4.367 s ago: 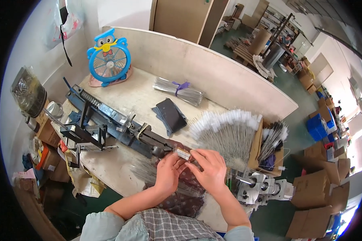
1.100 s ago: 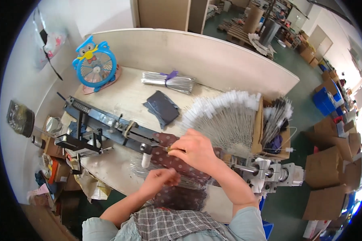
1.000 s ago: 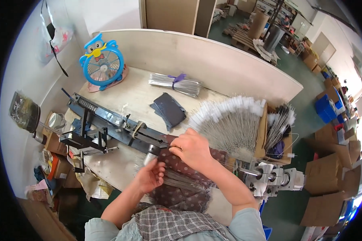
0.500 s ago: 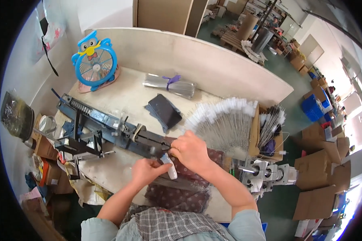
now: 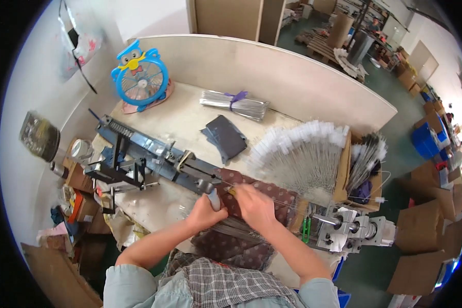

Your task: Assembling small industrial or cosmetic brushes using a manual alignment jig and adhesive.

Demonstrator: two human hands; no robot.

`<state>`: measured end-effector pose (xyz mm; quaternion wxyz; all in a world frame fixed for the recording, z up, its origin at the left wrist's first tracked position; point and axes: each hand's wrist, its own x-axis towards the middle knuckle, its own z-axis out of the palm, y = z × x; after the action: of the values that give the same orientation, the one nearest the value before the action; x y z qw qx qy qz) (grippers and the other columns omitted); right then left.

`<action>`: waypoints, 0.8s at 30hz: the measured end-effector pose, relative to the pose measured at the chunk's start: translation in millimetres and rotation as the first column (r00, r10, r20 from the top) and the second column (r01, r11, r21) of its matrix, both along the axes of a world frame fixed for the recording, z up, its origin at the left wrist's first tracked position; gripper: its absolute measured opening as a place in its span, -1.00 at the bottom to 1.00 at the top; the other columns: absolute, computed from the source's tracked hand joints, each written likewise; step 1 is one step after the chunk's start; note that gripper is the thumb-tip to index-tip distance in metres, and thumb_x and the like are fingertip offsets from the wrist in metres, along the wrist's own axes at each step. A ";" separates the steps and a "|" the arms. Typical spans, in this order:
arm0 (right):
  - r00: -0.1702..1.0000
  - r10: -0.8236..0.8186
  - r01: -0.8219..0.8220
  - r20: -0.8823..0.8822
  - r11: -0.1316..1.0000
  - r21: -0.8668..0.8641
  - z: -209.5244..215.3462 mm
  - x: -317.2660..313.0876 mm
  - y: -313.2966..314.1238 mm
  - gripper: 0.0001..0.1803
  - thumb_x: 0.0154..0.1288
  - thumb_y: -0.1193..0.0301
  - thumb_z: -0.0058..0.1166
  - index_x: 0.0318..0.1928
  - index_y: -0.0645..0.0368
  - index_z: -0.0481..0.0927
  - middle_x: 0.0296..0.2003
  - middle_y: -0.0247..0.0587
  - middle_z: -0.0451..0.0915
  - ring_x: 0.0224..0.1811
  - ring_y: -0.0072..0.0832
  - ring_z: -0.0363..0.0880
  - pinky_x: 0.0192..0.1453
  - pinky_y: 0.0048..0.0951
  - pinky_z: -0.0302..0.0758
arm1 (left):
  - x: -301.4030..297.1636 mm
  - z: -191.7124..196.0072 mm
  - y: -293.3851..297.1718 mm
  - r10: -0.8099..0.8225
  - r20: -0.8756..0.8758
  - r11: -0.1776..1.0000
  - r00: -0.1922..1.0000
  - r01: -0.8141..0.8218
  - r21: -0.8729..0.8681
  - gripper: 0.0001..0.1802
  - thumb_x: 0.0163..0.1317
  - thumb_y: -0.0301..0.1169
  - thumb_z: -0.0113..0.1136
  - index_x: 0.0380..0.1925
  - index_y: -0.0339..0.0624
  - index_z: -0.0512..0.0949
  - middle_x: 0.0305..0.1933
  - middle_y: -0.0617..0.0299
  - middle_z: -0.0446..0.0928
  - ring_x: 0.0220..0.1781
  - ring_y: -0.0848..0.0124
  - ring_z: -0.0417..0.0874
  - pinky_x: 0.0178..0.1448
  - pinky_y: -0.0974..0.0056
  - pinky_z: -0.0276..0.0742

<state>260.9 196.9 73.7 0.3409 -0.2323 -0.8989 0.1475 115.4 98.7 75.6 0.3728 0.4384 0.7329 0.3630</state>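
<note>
My left hand point(image 5: 205, 213) is closed round a pale wrapped handle point(image 5: 214, 199) at the near end of a long dark metal bench jig point(image 5: 159, 161). Just to its right, my right hand point(image 5: 255, 208) is blurred, its fingers curled in. A small yellowish bit shows by its fingertips, and what it holds I cannot make out. From the jig's end a thin wire seems to run toward these fingers. Beneath both hands lies a brown dotted cloth point(image 5: 282, 197), with a bundle of thin grey wires point(image 5: 236, 229) on it.
Wire-stemmed brushes with white tips point(image 5: 297, 149) fan out at the right, next to a cardboard box point(image 5: 344, 169). A metal clamp machine point(image 5: 351, 226) sits at the right edge. Behind are a tied wire bundle point(image 5: 249, 107), a dark flat object point(image 5: 226, 137) and a blue fan point(image 5: 141, 82).
My left hand has gone from pinching beside the pale handle to gripping it, and the handle has swung up. My right hand has drawn away from the jig's end. The view has shifted.
</note>
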 end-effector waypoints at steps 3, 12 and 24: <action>0.986 -0.036 0.046 0.162 0.997 -0.058 -3.8 -10.6 -1.9 -0.84 0.10 0.45 0.09 -0.27 0.16 0.58 -0.40 -0.25 0.52 -0.33 -0.30 0.55 -0.31 -0.35 0.50 | -5.5 -12.1 -7.4 0.014 -0.073 0.999 0.997 -0.017 -0.040 -0.61 -0.08 -0.25 0.34 -0.45 -0.35 0.44 -0.51 0.12 0.50 -0.41 0.46 0.48 -0.33 0.24 0.43; 0.966 0.022 0.001 0.256 0.996 -0.091 5.6 5.2 -5.4 -0.79 0.08 0.34 0.14 -0.28 0.15 0.56 -0.39 -0.19 0.47 -0.32 -0.28 0.53 -0.31 -0.31 0.48 | -111.9 -39.9 -102.1 0.552 0.761 0.684 0.340 -0.707 -0.181 -0.67 0.17 -0.12 0.18 -0.25 -0.12 0.48 -0.39 0.32 0.50 -0.39 0.52 0.53 -0.29 0.37 0.44; 0.860 0.117 0.037 0.497 0.957 -0.289 56.7 31.0 -20.6 -0.82 0.10 0.34 0.14 -0.28 0.10 0.59 -0.43 -0.20 0.53 -0.28 -0.24 0.56 -0.28 -0.31 0.49 | -122.6 -53.1 -93.6 0.454 0.888 0.532 0.072 -0.821 -0.206 -0.82 0.16 -0.28 0.14 -0.44 -0.14 0.51 -0.52 0.37 0.45 -0.50 0.54 0.44 -0.36 0.42 0.37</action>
<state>291.9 176.3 130.3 0.0507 -0.2910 -0.9303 0.2174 -7.3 5.1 22.5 0.3985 -0.1372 0.4611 0.7809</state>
